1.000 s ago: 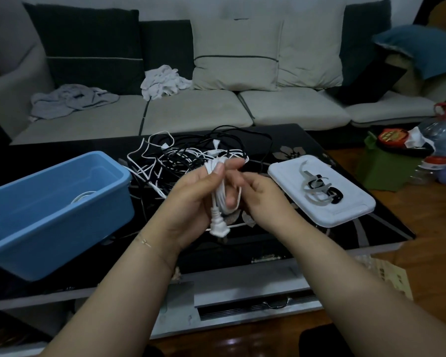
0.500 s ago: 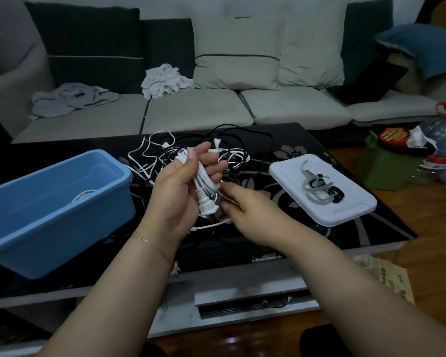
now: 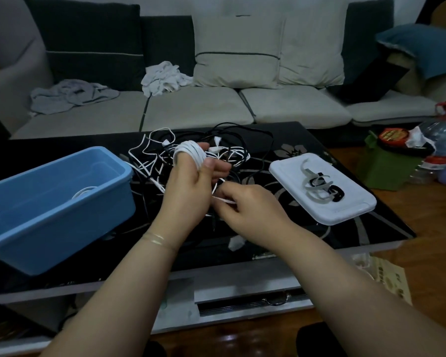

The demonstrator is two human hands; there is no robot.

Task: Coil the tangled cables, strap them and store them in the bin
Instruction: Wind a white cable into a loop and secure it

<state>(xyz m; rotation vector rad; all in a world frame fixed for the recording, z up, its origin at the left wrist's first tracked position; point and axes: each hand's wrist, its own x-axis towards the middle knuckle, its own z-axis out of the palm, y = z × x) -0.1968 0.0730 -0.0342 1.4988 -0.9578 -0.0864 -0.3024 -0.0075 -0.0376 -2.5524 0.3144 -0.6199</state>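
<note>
Both forearms reach in from the near edge of the black counter [image 3: 345,228]. The left hand [image 3: 188,186] is raised, back toward the camera, fingers pointing away; a white cable coil [image 3: 191,153] is looped around its fingers, and the thumb presses against the loops, so this grip is clenched on the coil. The right hand [image 3: 247,210] sits lower and just right of the left hand, knuckles up, its grip pinching the loose white cable tail [image 3: 224,200] that runs back to the coil.

Just beyond the left hand lies the tangled pile of cables [image 3: 232,150], black and white, on the counter's middle. The blue bin [image 3: 57,202] stands left of the left hand, near but apart, open side up, with one white coil [image 3: 84,194] lying inside. Right of the right hand, well apart, a white lid [image 3: 345,212] lies flat and carries several straps [image 3: 319,186], grey and black. Bare counter shows between the right hand and the lid.
</note>
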